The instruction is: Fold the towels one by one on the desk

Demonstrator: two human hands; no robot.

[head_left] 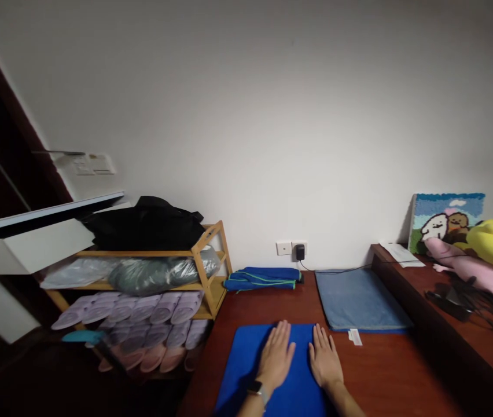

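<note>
A blue cloth lies flat on the reddish-brown wooden table, its lower part cut off by the bottom of the view. My left hand rests on it with the fingers stretched out toward the wall; a watch is on that wrist. At the cloth's right edge my right hand lies flat, fingers straight and slightly apart. Neither hand grips anything. A grey-blue folded cloth with a white tag is spread beyond my right hand. Against the wall sits a folded blue cloth with green edging.
On the left stands a wooden rack with a black bag, plastic-wrapped items and several slippers. A charger is plugged into the wall socket, its cable running right. Plush toys and a picture occupy a raised surface on the right.
</note>
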